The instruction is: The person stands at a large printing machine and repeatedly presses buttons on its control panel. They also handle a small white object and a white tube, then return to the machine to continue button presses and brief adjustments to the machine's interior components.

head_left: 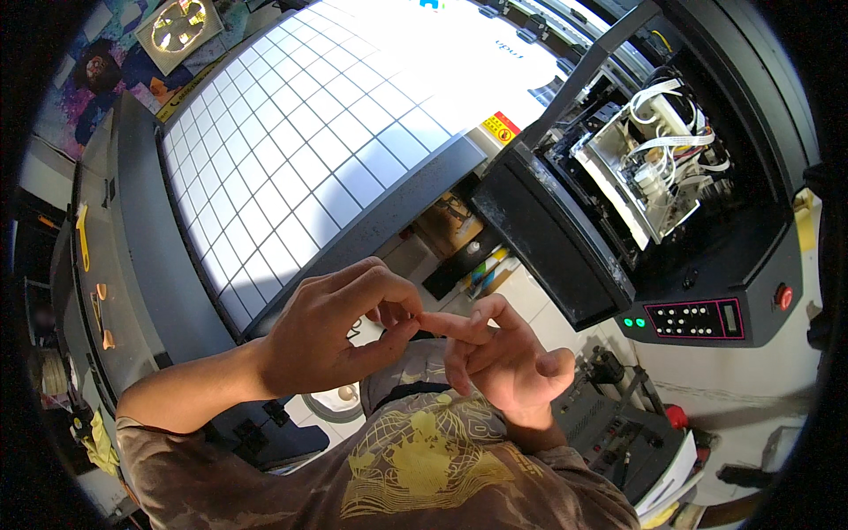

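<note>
My left hand (334,329) is in front of my chest, its thumb and index finger closed in a pinch. At that pinch, a stretched finger of my right hand (505,358) meets the left fingertips. Anything small between them is too tiny to make out. The right palm is turned up, with its thumb spread and its other fingers partly bent. Beyond both hands stands a large flatbed printer; its white bed (291,150) carries a dark grid. To the right, an uncovered unit (649,177) shows white ribbon cables and bare metal.
A black housing (552,234) juts toward me on the right. Beside it is a control panel (696,320) with a red knob (783,297). Tools, including a yellow-handled one (84,237), lie on the left ledge. A grey machine (609,420) stands at lower right.
</note>
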The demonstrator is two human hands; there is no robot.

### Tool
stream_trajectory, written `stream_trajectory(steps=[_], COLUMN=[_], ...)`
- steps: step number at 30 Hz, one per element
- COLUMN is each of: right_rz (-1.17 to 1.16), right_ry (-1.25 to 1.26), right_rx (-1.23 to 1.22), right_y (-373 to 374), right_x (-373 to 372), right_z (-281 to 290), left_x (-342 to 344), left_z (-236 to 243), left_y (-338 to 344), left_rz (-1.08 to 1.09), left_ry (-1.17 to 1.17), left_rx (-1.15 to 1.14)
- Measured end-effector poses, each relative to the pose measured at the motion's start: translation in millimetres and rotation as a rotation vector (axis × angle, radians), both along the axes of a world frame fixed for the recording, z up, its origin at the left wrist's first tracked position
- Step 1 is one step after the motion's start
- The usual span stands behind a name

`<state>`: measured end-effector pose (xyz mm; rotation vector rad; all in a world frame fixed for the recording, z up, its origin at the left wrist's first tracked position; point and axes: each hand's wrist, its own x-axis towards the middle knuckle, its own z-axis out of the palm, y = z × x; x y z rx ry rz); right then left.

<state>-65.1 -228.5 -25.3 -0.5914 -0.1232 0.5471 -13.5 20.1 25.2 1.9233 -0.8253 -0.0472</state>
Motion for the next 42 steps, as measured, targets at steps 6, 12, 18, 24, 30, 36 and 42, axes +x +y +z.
stream_trajectory(steps=[6,12,18,24,30,36,42], right_rz=[0.018,0.005,-0.073,-0.155,-0.154,-0.135,-0.136], right_ry=[-0.029,-0.028,-0.159,-0.48,-0.561,-0.593,-0.562], right_rx=[-0.004,0.02,-0.187,-0.586,-0.603,-0.595,-0.611], right_y=[-1.7,-2.5,0.1,1.0,0.8,-2.3,0.3], right_x=[3.3,3.5,3.5,-3.7,-0.9,0.3,-1.3], right_z=[-10.5,-16.1,-14.0,-6.6,-7.6,-10.5,-7.7], left_x=[2.2,4.7,3.6,5.1,5.8,3.1,3.9], left_z=[-1.3,-2.4,0.2,-1.8,-1.9,-3.5,-4.9], left_y=[-0.3,0.6,1.6,3.2,4.0,2.8,2.9], left_rz=[-0.038,-0.077,-0.071,-0.072,-0.074,-0.032,-0.042], left_ry=[-0.002,-0.016,0.118,0.139,0.137,0.221,0.07], left_rx=[0.037,0.046,0.071,0.155,0.169,0.129,0.198])
